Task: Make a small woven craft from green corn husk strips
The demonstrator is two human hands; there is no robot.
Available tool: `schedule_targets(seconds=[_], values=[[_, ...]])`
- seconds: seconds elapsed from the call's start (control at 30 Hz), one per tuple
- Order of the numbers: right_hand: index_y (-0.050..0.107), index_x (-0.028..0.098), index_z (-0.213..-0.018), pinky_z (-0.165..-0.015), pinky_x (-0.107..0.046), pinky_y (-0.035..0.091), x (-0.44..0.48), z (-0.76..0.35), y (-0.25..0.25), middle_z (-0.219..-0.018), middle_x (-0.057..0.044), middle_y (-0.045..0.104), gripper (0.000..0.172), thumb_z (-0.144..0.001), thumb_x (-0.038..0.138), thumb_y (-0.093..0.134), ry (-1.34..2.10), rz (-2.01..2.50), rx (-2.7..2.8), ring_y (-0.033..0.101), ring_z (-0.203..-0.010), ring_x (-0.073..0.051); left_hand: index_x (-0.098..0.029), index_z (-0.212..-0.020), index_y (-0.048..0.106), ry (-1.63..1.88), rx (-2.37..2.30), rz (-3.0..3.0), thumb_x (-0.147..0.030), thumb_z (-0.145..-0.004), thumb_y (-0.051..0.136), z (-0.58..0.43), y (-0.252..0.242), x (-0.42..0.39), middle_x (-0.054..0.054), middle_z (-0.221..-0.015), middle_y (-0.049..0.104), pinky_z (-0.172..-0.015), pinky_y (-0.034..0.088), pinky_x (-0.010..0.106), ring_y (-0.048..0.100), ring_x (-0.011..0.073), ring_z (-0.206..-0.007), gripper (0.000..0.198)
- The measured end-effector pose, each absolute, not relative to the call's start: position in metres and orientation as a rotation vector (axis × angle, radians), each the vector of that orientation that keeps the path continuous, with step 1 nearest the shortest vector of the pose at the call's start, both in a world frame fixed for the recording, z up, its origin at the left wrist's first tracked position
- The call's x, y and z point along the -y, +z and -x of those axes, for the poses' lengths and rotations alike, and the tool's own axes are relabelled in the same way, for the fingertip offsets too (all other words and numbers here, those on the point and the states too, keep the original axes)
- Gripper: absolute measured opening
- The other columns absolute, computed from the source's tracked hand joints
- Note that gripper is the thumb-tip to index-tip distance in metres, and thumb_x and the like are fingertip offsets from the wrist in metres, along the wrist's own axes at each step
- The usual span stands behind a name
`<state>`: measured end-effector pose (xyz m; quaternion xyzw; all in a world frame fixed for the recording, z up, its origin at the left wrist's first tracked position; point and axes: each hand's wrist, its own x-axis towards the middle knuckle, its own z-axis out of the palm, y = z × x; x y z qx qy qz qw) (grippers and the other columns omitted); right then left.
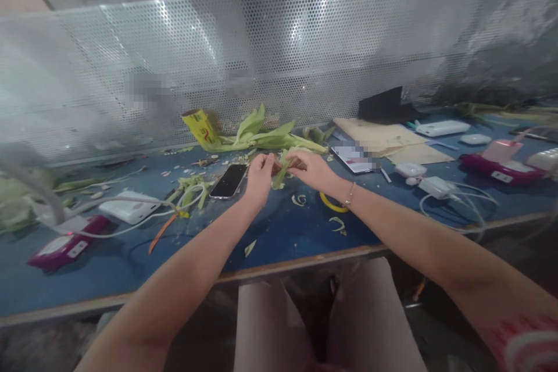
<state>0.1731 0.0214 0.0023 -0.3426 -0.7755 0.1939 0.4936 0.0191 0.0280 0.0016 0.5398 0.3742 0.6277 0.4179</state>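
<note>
Over the middle of the blue tabletop, my left hand is closed in a pinch, with its fingertips at a pale green leafy piece. From the other side, my right hand pinches the same piece, its fingers bent. The fingertips are partly hidden and small, so the piece's exact kind is unclear. Just left of my left hand lies a black-screened phone. Behind both hands, long green leafy stalks lie beside a yellow cardboard tube. Small peelings are scattered nearby.
A perforated metal screen stands along the table's back. Magenta power strips with white cables lie left and right. Brown envelopes, a second phone, a white charger and a yellow ring are to the right.
</note>
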Motion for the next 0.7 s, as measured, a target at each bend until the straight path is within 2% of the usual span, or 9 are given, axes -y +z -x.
schedule_targets(seconds=[0.13, 0.33, 0.5, 0.7], values=[[0.06, 0.019, -0.092, -0.075, -0.033, 0.052, -0.016, -0.171, 0.006, -0.085, -0.004, 0.069, 0.018, -0.076, 0.01, 0.06, 0.432, 0.877, 1.944, 0.066, -0.078, -0.017, -0.017, -0.06, 0.05, 1.593, -1.047, -1.277, -0.031, -0.084, 0.055, -0.025, 0.002, -0.021, -0.003, -0.054, 0.051, -0.053, 0.036, 0.023, 0.045, 0.0088, -0.05, 0.028], [0.061, 0.018, -0.09, -0.072, -0.03, 0.049, -0.014, -0.17, 0.01, -0.082, -0.003, 0.069, 0.016, -0.077, 0.01, 0.06, 0.402, 0.906, 2.027, 0.064, -0.076, -0.016, -0.018, -0.062, 0.048, 1.587, -1.17, -1.327, -0.026, -0.087, 0.049, -0.024, 0.0, -0.023, -0.003, -0.055, 0.052, -0.055, 0.036, 0.024, 0.046, 0.0099, -0.051, 0.026], [0.061, 0.017, -0.093, -0.071, -0.029, 0.047, -0.023, -0.171, -0.001, -0.08, -0.003, 0.068, 0.02, -0.076, 0.009, 0.058, 0.343, 0.944, 2.059, 0.062, -0.073, -0.016, -0.02, -0.064, 0.047, 1.493, -1.271, -1.482, -0.032, -0.086, 0.051, -0.022, -0.005, -0.029, -0.002, -0.055, 0.052, -0.055, 0.037, 0.026, 0.049, 0.0121, -0.05, 0.026], [0.062, 0.018, -0.098, -0.066, -0.029, 0.046, -0.027, -0.172, -0.005, -0.077, -0.003, 0.067, 0.027, -0.074, 0.008, 0.053, 0.379, 0.913, 2.028, 0.062, -0.071, -0.017, -0.021, -0.073, 0.044, 1.287, -1.23, -1.579, -0.038, -0.084, 0.055, -0.027, -0.006, -0.018, -0.005, -0.049, 0.05, -0.043, 0.029, 0.023, 0.042, 0.0091, -0.036, 0.023]])
